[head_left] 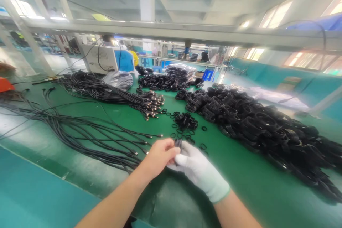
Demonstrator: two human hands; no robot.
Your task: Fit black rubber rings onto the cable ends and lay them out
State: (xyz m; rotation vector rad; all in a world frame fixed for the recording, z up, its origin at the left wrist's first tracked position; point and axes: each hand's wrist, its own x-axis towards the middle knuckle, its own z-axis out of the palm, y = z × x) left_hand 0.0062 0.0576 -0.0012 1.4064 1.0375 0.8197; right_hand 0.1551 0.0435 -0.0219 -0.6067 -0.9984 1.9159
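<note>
A small coil of black cable (178,144) is held between both hands over the green table (165,199). My bare left hand (161,155) pinches its left side, thumb and fingers closed. My right hand (194,164), in a white glove, grips the coil from the right. Just beyond the hands lies a small heap of black rings (186,121), with several loose rings around it. Left of my left hand, loose black cables (80,139) with metal plugs stretch across the table.
A long heap of coiled black cables (248,117) covers the right side. At the back left lies a cable bundle (107,91) near a blue and white machine (124,60). More coils (165,82) and plastic-wrapped packs (181,71) sit at the back. A rail (171,30) crosses above.
</note>
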